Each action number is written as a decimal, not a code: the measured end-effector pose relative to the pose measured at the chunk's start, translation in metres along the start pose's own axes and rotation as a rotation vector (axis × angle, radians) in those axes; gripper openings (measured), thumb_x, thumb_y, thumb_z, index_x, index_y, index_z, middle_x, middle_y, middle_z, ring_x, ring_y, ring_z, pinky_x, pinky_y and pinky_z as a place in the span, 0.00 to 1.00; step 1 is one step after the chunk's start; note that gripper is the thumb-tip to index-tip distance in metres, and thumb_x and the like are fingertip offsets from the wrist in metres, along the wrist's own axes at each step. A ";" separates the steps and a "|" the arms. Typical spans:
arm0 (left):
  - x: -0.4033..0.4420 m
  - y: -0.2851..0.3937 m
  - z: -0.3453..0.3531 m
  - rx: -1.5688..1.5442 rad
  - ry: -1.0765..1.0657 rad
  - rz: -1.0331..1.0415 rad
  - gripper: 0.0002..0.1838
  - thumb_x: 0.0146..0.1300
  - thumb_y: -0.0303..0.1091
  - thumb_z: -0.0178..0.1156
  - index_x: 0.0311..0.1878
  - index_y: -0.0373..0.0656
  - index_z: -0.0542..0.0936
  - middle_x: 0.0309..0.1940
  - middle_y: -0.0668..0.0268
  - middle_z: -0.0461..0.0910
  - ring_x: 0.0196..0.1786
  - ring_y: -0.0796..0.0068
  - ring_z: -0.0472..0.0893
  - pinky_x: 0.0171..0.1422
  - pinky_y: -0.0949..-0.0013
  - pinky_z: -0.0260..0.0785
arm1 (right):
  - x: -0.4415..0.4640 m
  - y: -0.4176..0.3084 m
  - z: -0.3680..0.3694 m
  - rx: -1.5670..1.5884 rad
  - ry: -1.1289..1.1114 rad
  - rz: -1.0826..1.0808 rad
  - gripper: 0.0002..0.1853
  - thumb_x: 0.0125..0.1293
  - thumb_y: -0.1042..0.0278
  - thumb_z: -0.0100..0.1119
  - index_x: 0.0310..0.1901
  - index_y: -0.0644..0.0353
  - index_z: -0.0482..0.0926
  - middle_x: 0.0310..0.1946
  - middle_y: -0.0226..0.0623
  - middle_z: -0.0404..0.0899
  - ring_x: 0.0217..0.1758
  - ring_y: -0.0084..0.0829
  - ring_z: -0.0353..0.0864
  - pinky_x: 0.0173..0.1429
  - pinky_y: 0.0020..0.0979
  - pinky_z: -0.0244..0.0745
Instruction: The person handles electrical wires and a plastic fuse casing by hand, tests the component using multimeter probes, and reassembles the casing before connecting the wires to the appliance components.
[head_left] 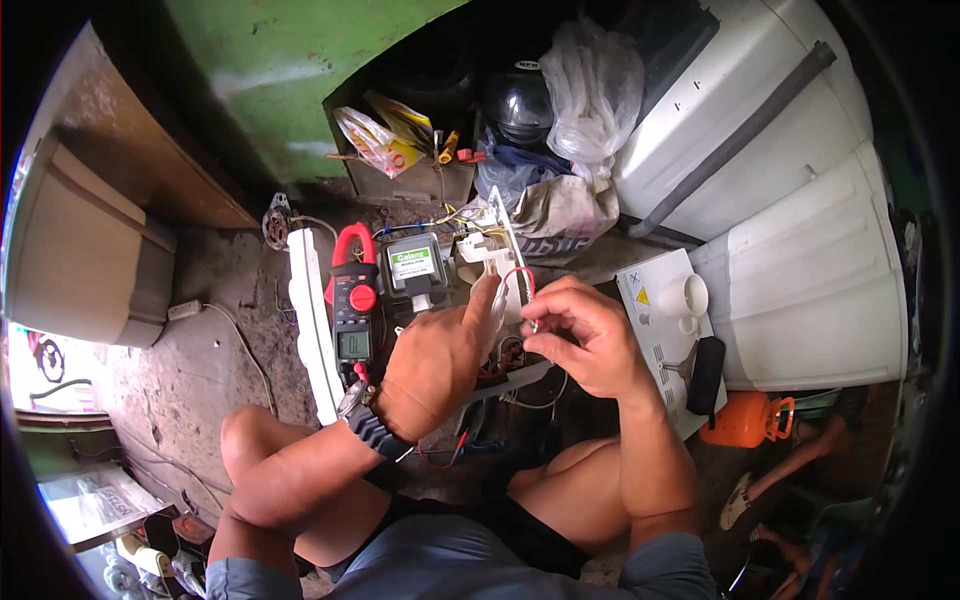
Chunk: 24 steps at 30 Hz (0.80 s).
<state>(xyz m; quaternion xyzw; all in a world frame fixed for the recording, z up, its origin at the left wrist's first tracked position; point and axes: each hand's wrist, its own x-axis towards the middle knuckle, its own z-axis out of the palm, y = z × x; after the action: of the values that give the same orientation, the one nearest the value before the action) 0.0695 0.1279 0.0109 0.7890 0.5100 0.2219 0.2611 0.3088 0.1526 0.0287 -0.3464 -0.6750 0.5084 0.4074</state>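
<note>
An opened appliance housing (530, 376) sits before me, with a unit labelled Galanz (413, 262) and bundled wires inside. My left hand (440, 360), wearing a watch, reaches over it. One of its digits stretches up against a white plastic part (484, 246); the other fingers are tucked below, and what they hold is hidden. Pinched between thumb and fingertips of my right hand (592, 335) is the end of a red wire (522, 270) with a small metallic tip. Left of the housing lies a red and grey clamp meter (355, 300) with its display lit.
A white panel (312, 325) lies beside the meter. To the right are a printed white sheet (650, 290) with a white cup-like part (684, 296), a black cylindrical object (706, 375) and an orange gas canister (745, 419). A person's foot (736, 502) is at lower right. Plastic bags (592, 90) hang behind.
</note>
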 end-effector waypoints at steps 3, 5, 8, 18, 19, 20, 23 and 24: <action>-0.005 -0.004 0.010 0.060 0.039 0.073 0.39 0.73 0.28 0.64 0.85 0.33 0.63 0.41 0.48 0.87 0.44 0.44 0.88 0.52 0.44 0.79 | 0.003 0.009 0.006 -0.178 0.029 -0.042 0.13 0.74 0.82 0.73 0.57 0.66 0.87 0.51 0.40 0.88 0.51 0.30 0.92 0.54 0.32 0.89; -0.008 0.000 0.005 0.043 0.043 0.039 0.30 0.73 0.28 0.65 0.76 0.35 0.71 0.45 0.47 0.89 0.51 0.41 0.89 0.59 0.44 0.78 | 0.007 0.019 0.011 -0.254 0.017 -0.089 0.13 0.75 0.82 0.71 0.58 0.65 0.87 0.51 0.41 0.89 0.50 0.34 0.92 0.54 0.33 0.89; -0.015 -0.006 0.004 0.196 -0.079 0.074 0.22 0.72 0.29 0.67 0.67 0.36 0.78 0.47 0.48 0.89 0.55 0.44 0.88 0.60 0.46 0.79 | 0.013 0.020 0.014 -0.365 -0.030 -0.147 0.12 0.78 0.79 0.68 0.59 0.64 0.87 0.51 0.44 0.91 0.51 0.43 0.94 0.56 0.37 0.88; -0.013 0.007 -0.013 0.123 0.089 0.008 0.19 0.66 0.26 0.73 0.58 0.38 0.81 0.43 0.55 0.89 0.55 0.47 0.88 0.60 0.49 0.82 | 0.019 0.016 0.010 -0.216 -0.138 -0.040 0.11 0.80 0.75 0.65 0.59 0.64 0.87 0.52 0.47 0.94 0.55 0.42 0.96 0.60 0.39 0.87; -0.011 0.000 -0.014 0.055 0.147 -0.010 0.21 0.65 0.24 0.73 0.60 0.38 0.81 0.47 0.54 0.88 0.53 0.47 0.88 0.59 0.50 0.82 | 0.018 0.015 0.010 -0.228 -0.147 -0.014 0.10 0.80 0.75 0.65 0.59 0.64 0.87 0.52 0.47 0.94 0.55 0.43 0.95 0.60 0.39 0.87; -0.009 0.003 -0.019 0.062 0.144 -0.006 0.21 0.65 0.24 0.73 0.60 0.38 0.81 0.47 0.54 0.88 0.53 0.47 0.88 0.59 0.50 0.82 | 0.017 0.017 0.011 -0.224 -0.141 -0.018 0.10 0.80 0.75 0.65 0.59 0.64 0.87 0.52 0.47 0.94 0.55 0.43 0.95 0.60 0.39 0.87; -0.004 0.012 -0.027 0.074 0.198 0.140 0.22 0.69 0.23 0.72 0.65 0.37 0.81 0.54 0.52 0.83 0.51 0.46 0.86 0.57 0.50 0.81 | 0.015 0.023 0.015 -0.209 -0.188 -0.049 0.10 0.81 0.75 0.64 0.58 0.64 0.86 0.53 0.47 0.94 0.56 0.47 0.95 0.60 0.40 0.87; -0.003 0.007 -0.023 0.075 0.197 0.139 0.22 0.69 0.23 0.72 0.65 0.37 0.81 0.54 0.52 0.83 0.51 0.46 0.86 0.57 0.50 0.81 | 0.016 0.023 0.017 -0.246 -0.172 -0.105 0.11 0.81 0.75 0.64 0.61 0.63 0.84 0.53 0.48 0.94 0.57 0.49 0.95 0.60 0.41 0.87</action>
<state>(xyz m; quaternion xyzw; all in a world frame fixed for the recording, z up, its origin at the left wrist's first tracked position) 0.0593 0.1265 0.0327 0.8060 0.4851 0.2967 0.1643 0.2873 0.1656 0.0066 -0.3129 -0.7818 0.4277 0.3287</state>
